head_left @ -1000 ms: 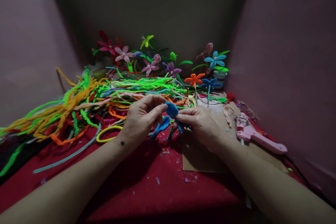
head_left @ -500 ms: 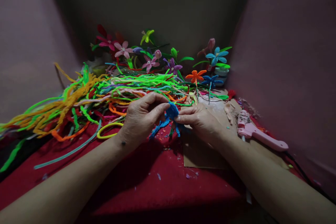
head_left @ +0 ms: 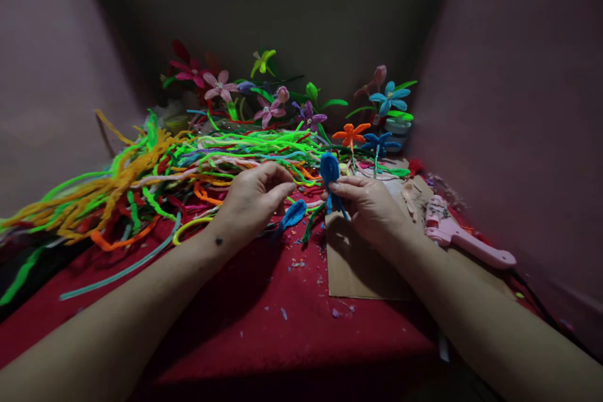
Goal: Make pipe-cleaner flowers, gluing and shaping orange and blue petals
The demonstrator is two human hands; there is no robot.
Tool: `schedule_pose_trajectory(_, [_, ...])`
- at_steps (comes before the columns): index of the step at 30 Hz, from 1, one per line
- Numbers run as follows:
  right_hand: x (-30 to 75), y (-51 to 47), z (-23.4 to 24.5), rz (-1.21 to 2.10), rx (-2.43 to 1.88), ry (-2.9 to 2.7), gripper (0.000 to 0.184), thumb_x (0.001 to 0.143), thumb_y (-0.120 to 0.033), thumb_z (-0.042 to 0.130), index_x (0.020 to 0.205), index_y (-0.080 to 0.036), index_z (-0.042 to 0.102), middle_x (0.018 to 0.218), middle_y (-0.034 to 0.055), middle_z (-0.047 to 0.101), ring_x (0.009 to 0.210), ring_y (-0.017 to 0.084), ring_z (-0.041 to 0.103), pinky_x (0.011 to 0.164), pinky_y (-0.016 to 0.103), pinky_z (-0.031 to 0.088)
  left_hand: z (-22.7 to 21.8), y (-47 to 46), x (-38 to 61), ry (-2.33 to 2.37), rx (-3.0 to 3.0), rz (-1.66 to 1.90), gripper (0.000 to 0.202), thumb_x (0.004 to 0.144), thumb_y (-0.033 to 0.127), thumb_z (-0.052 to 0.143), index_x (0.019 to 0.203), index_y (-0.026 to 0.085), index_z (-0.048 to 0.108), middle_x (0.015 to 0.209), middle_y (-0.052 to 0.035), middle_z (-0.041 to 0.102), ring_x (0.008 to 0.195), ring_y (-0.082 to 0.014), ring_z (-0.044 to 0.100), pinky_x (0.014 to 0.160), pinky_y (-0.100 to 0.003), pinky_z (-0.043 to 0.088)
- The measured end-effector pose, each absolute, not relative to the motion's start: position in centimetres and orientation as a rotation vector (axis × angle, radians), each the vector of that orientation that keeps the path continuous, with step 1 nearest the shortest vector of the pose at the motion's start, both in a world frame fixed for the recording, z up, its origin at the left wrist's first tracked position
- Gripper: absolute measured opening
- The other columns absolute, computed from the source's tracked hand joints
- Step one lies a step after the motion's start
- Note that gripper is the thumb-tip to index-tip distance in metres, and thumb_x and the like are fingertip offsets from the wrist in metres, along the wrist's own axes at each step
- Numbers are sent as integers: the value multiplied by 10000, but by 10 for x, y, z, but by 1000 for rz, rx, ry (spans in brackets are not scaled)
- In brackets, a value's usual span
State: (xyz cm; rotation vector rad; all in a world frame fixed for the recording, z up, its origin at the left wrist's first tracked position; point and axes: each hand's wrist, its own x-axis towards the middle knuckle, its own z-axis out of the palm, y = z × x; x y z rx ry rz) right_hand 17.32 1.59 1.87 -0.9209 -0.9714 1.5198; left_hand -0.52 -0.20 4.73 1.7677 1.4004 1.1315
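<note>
My right hand (head_left: 377, 210) pinches a blue pipe-cleaner petal (head_left: 330, 168) between thumb and fingers. The looped, rounded end points up, and its loose ends hang below the fingertips. To the left, my left hand (head_left: 254, 201) is apart from that petal, its thumb and forefinger tips close together and the other fingers curled. Whether anything is between those tips is not clear. Just below them is a second blue petal (head_left: 293, 215); I cannot tell if the curled fingers touch it. A dark green pipe-cleaner piece (head_left: 308, 226) lies between the hands.
A heap of colourful pipe cleaners (head_left: 164, 169) spreads across the left and back. Finished pipe-cleaner flowers (head_left: 308, 116) stand behind. On the right are cardboard (head_left: 362, 264) and a pink glue gun (head_left: 464, 242). Scraps dot the red cloth (head_left: 264, 339).
The hands have moved apart. My left hand has let go of the blue petal, which my right hand now holds upright and slightly higher. The second blue petal shows more plainly.
</note>
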Motion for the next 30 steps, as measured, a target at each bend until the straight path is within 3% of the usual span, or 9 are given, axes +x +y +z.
schedule_pose_trajectory(5, [175, 23, 16, 1511, -890, -924, 68, 565, -138, 708, 617, -149, 664, 556, -1, 646, 511, 103, 563, 555, 246, 433, 41, 10, -18, 1578, 2259, 444, 235, 680, 310, 612, 486, 193, 549, 448, 3, 516, 419, -125, 446, 444, -239, 252])
schedule_pose_trajectory(11, [174, 23, 15, 1543, -860, -884, 55, 585, -108, 688, 605, -148, 656, 547, -2, 640, 499, 99, 551, 552, 248, 449, 32, 13, -16, 1679, 2417, 176, 261, 711, 320, 531, 475, 209, 541, 481, -28, 526, 428, -143, 422, 468, -266, 196])
schedule_pose_trajectory(17, [174, 24, 16, 1563, -864, -830, 71, 581, -91, 684, 583, -144, 637, 517, -19, 613, 461, 83, 525, 524, 231, 444, 33, 13, -15, 1714, 2402, 197, 343, 750, 368, 495, 448, 205, 494, 411, -6, 426, 381, -138, 368, 471, -278, 188])
schedule_pose_trajectory(20, [174, 24, 17, 1575, -877, -794, 77, 565, -78, 677, 585, -138, 633, 536, -19, 616, 487, 83, 534, 525, 215, 432, 34, 14, -17, 1671, 2399, 308, 293, 758, 389, 517, 544, 197, 574, 511, -28, 539, 482, -161, 481, 501, -263, 272])
schedule_pose_trajectory(24, [174, 22, 18, 1642, -835, -795, 86, 592, -76, 665, 609, -151, 626, 573, -20, 620, 523, 92, 541, 592, 233, 453, 36, 8, -9, 1534, 2228, 889, 210, 768, 372, 550, 766, 188, 650, 730, -43, 652, 649, -163, 566, 611, -243, 389])
schedule_pose_trajectory(30, [173, 15, 24, 1804, -840, -889, 53, 624, -80, 673, 617, -128, 650, 519, -7, 612, 479, 95, 542, 545, 235, 446, 37, -9, 18, 1125, 1431, 1044, 253, 724, 353, 635, 891, 165, 654, 568, 33, 548, 419, -69, 417, 402, -183, 306])
